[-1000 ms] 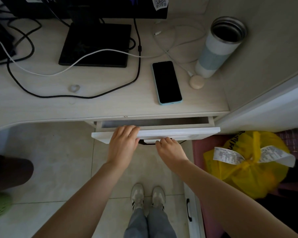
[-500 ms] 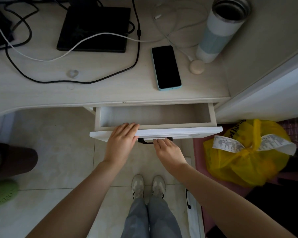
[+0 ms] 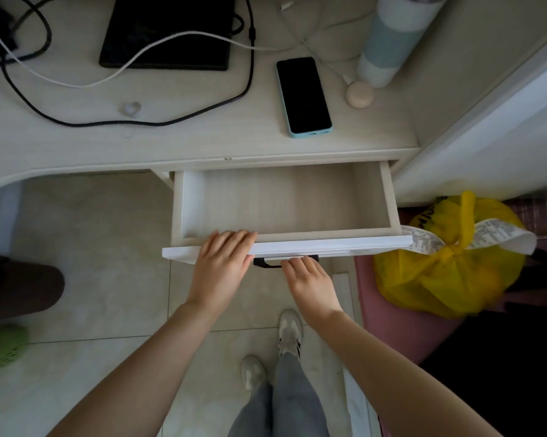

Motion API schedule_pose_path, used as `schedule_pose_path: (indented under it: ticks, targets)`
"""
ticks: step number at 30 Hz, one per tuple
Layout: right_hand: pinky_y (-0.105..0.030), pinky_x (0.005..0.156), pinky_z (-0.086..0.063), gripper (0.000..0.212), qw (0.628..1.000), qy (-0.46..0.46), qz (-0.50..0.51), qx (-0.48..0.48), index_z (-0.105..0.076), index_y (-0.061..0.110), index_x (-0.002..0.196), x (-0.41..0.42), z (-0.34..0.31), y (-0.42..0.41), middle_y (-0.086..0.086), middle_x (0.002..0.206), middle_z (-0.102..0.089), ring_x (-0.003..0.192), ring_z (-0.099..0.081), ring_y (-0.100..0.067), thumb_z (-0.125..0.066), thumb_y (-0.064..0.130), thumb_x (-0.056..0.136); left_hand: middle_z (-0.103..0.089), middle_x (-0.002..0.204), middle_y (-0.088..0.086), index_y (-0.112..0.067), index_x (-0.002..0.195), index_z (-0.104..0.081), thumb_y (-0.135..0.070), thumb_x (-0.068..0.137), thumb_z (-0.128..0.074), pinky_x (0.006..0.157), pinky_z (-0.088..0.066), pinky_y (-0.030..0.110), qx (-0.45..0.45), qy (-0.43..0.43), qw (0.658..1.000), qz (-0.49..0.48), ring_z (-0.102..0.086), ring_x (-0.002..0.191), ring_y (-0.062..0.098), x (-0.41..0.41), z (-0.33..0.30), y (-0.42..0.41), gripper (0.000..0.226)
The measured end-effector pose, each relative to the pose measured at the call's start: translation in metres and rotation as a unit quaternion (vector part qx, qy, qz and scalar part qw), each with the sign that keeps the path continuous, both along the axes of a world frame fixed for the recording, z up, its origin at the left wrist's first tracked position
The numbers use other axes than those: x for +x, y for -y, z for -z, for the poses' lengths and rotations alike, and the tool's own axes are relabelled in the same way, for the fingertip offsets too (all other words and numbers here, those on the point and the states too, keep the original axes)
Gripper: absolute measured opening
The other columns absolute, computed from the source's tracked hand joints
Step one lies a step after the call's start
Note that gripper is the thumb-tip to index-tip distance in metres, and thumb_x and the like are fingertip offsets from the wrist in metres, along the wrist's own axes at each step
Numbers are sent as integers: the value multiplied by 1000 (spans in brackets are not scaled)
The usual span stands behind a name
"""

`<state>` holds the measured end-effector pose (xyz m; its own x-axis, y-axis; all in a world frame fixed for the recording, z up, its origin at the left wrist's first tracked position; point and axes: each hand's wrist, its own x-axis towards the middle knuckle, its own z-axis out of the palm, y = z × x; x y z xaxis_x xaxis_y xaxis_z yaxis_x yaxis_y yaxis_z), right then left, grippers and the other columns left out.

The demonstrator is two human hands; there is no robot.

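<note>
1. Drawer: it stands pulled well out from under the desk, at the desk's right end. Its light wood floor and all 4 inner walls are in view. The white front panel faces you, and the black handle sits at the middle of that panel, just below its top edge.

2. Left hand: your palm faces down on the top edge of the front panel, left of the handle. The 4 fingers lie straight and pressed side by side, with the tips reaching the panel's inner rim. The thumb is hidden.

3. Right hand: it is below the panel, with the fingers curled round the right half of the handle. The fingertips are tucked behind the bar and cannot be seen.

4. On the desk: a phone lies face up near the front edge, above the drawer. A round beige puck sits just right of it, touching the foot of a tall tumbler. A black cable and a white cable run across the top, past a black monitor base.

5. On the floor: a knotted yellow bag with a receipt rests right of the drawer, close to the panel's right end. Your 2 shoes stand on the tiles below your hands.
</note>
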<state>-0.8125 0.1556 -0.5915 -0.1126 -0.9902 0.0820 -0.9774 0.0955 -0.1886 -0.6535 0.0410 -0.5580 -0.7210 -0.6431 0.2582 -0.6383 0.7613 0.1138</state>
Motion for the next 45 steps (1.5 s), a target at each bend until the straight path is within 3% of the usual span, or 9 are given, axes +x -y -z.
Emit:
schedule_pose_path:
  ticks: [5,11,17,22,30,34,37,41,45]
  targets:
    - [-35,79,-53,38,1000,3,17,1,-66,4,93,14,2,-21,-9,83,-62,75,-58,-29,-32,-7,79,-66,112,-1,-14,118,-64,-26,89,-57,88,-46,36,1,-10,1000,0,-61,98,24,11,-1,-17,32]
    - [-36,72,-54,30,999,10,26,26,-64,5,86,21,-1,-35,-8,77,-60,70,-58,-28,-45,-9,68,-66,111,-3,-15,118,-63,-26,89,-55,86,-47,37,26,-3,1000,-2,-61,98,24,17,-3,-35,32]
    - [-34,71,-55,37,998,11,18,52,-66,4,92,28,-7,-53,-8,81,-62,72,-60,-28,-64,-11,58,-65,109,-4,-16,117,-62,-25,87,-58,86,-46,36,36,3,999,-3,-60,97,23,23,-3,-54,32]
    - [-32,68,-55,42,997,11,15,78,-65,4,88,33,-12,-65,-7,78,-60,70,-58,-27,-67,-13,50,-66,107,-4,-15,116,-64,-22,82,-68,86,-43,34,43,7,999,-5,-60,95,23,28,-3,-66,35]
    - [-31,63,-54,40,994,3,16,105,-66,5,82,39,-16,-75,-6,73,-61,65,-59,-25,-74,-11,46,-66,107,-6,-17,115,-64,-26,84,-63,84,-43,34,64,21,998,5,-61,94,21,35,-5,-77,32]
    - [-30,64,-56,50,989,10,2,149,-68,5,87,37,-18,-82,-6,79,-64,70,-63,-25,-78,-9,39,-69,105,-7,-17,111,-67,-22,73,-76,80,-49,36,139,9,990,3,-62,89,22,36,-13,-77,39]
    - [-29,72,-58,68,981,21,2,195,-68,2,103,38,-23,-89,-8,93,-68,85,-68,-26,-85,-4,37,-71,103,-7,-17,108,-69,-17,67,-81,77,-52,36,206,19,978,3,-63,85,24,35,-21,-73,43]
    - [-33,87,-54,65,975,25,-12,219,-58,0,124,39,-41,-91,-12,119,-62,113,-60,-30,-77,-1,62,-65,121,-5,-18,122,-62,-18,84,-67,93,-45,35,294,47,954,11,-59,107,22,37,-41,-66,39]
    - [-26,54,-53,47,978,10,-37,205,-68,11,96,36,-80,-73,-1,83,-68,73,-67,-19,-80,7,50,-56,134,-5,-19,134,-53,-24,95,-54,100,-41,29,383,41,922,-36,-50,123,14,46,-67,-54,39]
